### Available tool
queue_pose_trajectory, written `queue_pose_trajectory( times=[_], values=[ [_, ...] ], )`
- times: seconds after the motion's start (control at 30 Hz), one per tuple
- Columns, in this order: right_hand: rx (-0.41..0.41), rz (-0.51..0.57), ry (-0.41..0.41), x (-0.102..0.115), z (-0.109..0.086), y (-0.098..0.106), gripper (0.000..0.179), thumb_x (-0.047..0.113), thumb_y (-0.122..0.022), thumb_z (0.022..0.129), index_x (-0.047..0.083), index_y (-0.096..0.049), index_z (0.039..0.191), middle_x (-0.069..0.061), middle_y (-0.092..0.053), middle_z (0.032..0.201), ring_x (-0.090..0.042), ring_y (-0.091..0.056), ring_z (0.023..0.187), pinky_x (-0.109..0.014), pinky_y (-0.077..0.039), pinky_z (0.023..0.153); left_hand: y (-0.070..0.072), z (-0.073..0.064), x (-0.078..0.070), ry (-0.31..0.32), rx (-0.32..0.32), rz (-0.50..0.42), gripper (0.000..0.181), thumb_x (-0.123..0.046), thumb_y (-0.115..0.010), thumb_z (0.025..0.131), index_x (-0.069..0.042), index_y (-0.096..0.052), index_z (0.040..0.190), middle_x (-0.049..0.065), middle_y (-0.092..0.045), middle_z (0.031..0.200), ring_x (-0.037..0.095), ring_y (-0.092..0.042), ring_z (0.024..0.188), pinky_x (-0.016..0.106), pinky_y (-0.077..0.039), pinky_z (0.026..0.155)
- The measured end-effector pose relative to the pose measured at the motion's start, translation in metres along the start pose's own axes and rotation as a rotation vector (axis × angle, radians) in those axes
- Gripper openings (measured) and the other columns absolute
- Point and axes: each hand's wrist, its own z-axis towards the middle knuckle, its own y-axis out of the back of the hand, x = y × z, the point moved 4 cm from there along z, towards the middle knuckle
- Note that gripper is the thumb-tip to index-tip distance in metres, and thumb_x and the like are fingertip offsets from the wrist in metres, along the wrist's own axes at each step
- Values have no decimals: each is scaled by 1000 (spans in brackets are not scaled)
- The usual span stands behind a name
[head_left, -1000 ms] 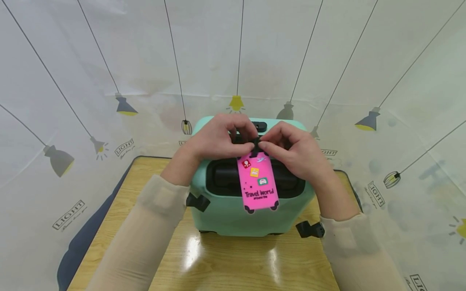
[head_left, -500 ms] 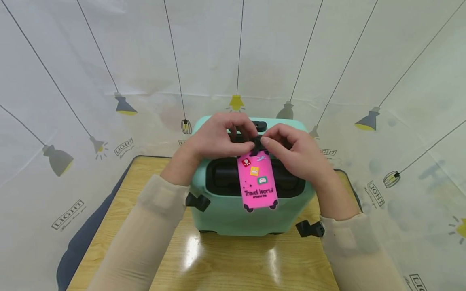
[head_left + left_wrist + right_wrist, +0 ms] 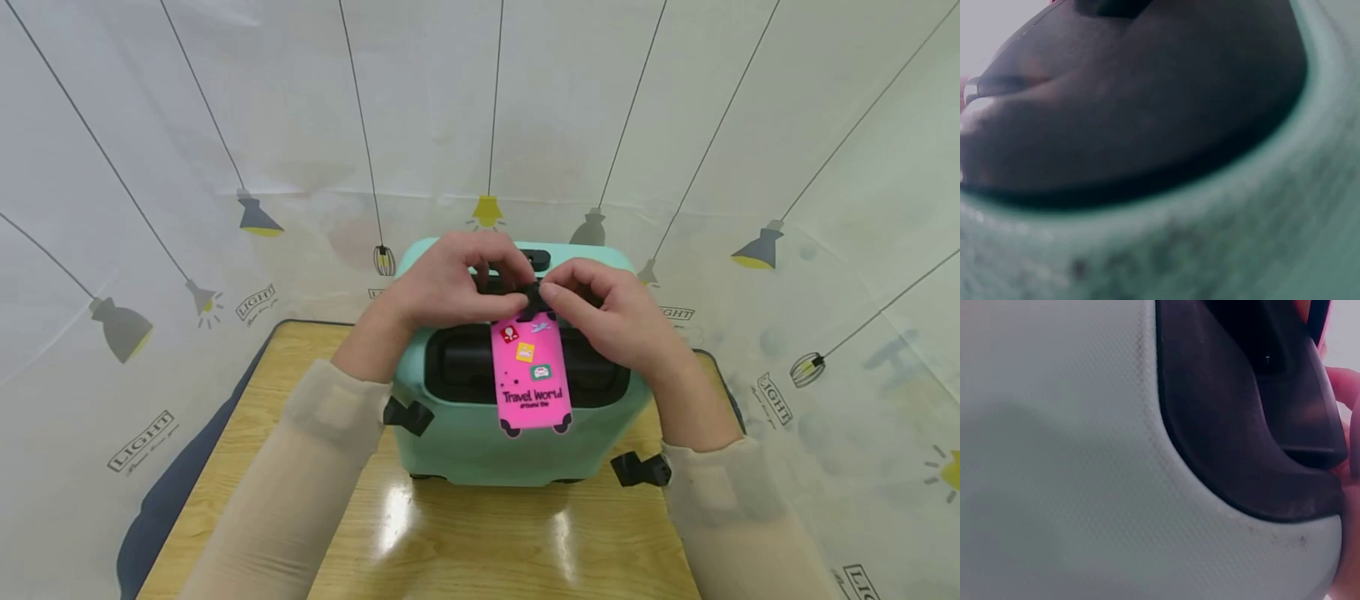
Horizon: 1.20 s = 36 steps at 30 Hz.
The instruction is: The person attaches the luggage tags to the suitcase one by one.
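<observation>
A mint-green suitcase (image 3: 517,454) stands in the middle of the head view, with a black handle (image 3: 459,360) set into its shell. Over that handle hangs a pink luggage tag (image 3: 531,379) shaped like a small suitcase, lettered "Travel World". My left hand (image 3: 465,282) pinches the tag's black strap (image 3: 534,300) between thumb and fingers. From the other side, my right hand (image 3: 609,310) pinches the strap too, its fingertips close to the left ones. The right wrist view has the black handle (image 3: 1300,403) near, with fingers (image 3: 1344,384) behind it.
Beneath the suitcase is a glossy wooden table (image 3: 465,542) with a dark edge. A pale curtain (image 3: 300,100) printed with hanging lamps surrounds the table. Black camera mounts (image 3: 408,415) sit at both wrists. Blurred mint shell (image 3: 1222,250) fills much of the left wrist view.
My right fingertips have shifted slightly right and up, leaving more of the black strap showing between the hands. The tag has straightened a little. The suitcase stays put.
</observation>
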Motion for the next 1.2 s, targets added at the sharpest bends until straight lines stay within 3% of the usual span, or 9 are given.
queue_pose_trajectory(
  times=[0.3, 0.53, 0.77, 0.93, 1.2],
  values=[
    [-5, -11, -14, 1, 0, 1, 16, 20, -69, 109, 7, -74, 114, -8, -67, 100, -22, -60, 90, -27, -48, 77, -1, 1, 0, 9, 3, 12, 18, -11, -84, 91, -6, -81, 108, 6, -78, 101, 17, -67, 93, 34, -55, 77],
    [4, -12, 21, 1, 1, 0, 10, 17, -70, 108, 7, -71, 108, -8, -60, 90, -23, -56, 84, -29, -45, 73, -2, 2, -1, -3, 19, 2, 19, -10, -86, 91, -6, -81, 109, 6, -77, 99, 18, -67, 92, 33, -53, 75],
    [3, -24, 3, 2, 0, 0, 15, 23, -65, 110, 9, -71, 107, -7, -62, 97, -23, -57, 91, -31, -46, 77, -2, 2, -1, -7, 22, -14, 19, -11, -88, 89, -7, -82, 107, 5, -76, 98, 17, -67, 90, 32, -53, 72],
    [-2, -45, 17, 2, -2, 0, 14, 21, -67, 110, 9, -70, 107, -9, -61, 95, -24, -57, 88, -30, -46, 76, -3, 3, -1, -12, 35, -8, 21, -13, -90, 88, -8, -82, 107, 4, -76, 98, 17, -67, 89, 32, -53, 72],
    [-15, 9, 11, 0, -4, -1, 16, 23, -65, 111, 8, -72, 109, -8, -66, 102, -23, -61, 91, -29, -50, 76, -2, 2, 1, 64, 26, -13, 16, -9, -76, 94, -7, -81, 109, 5, -78, 101, 18, -65, 92, 33, -56, 77]
  ],
)
